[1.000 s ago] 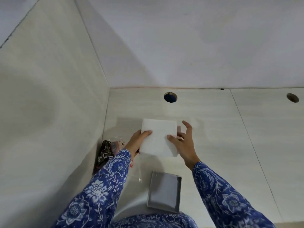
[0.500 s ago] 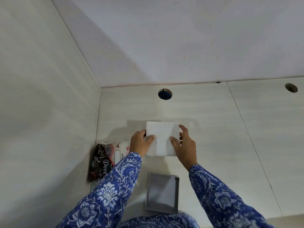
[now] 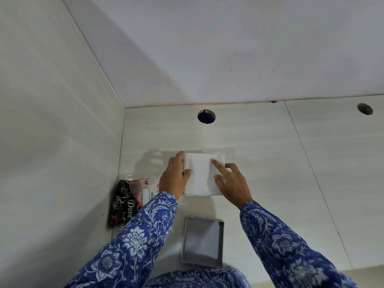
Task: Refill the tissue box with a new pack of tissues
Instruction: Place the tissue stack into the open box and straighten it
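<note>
A white stack of tissues (image 3: 202, 177) lies flat on the pale counter (image 3: 270, 173). My left hand (image 3: 173, 179) holds its left edge, thumb on top; a thin dark edge shows by those fingers, and I cannot tell what it is. My right hand (image 3: 231, 182) holds the right side, with the index finger stretched across the top and the thumb pressing down. A grey square tissue box part (image 3: 202, 244), open side up and showing a pale inside, sits nearer to me between my sleeves. The torn black and clear tissue wrapper (image 3: 126, 202) lies at the left.
A side wall (image 3: 58, 142) rises just left of the wrapper, and a back wall meets the counter beyond the stack. A round hole with a blue plug (image 3: 206, 116) lies behind the stack; a second hole (image 3: 365, 109) is at far right.
The tissue stack has gone from tilted and lifted to flat on the counter. My right index finger has slid onto its top. More of the wrapper at the left has come into sight.
</note>
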